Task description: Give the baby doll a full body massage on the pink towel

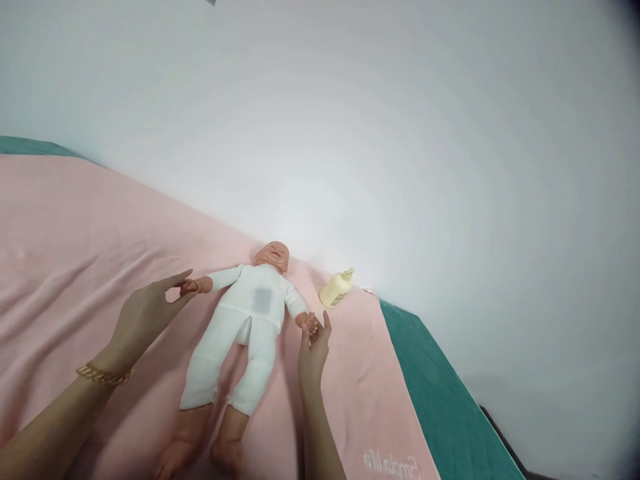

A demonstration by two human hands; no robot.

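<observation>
A baby doll (250, 293) lies on its back, head toward the wall, with its arms spread out. Its body is white cloth with a grey patch on the chest, and its bare feet point toward me. My left hand (145, 313), with a gold chain bracelet at the wrist, is closed with thumb and fingers around the doll's hand on the left. On the other side my right hand (314, 357) pinches the doll's other hand (311, 325) between thumb and fingers. A pale yellow pump bottle (336, 289) leans at a tilt just beyond my right hand.
Under the doll is a wrinkled pink blanket (360, 373) with white lettering near its lower right corner. A green surface (440, 373) shows past the blanket's right edge and at the far left. Behind rises a plain white wall (320, 133). A dark bar (505, 440) runs along the lower right.
</observation>
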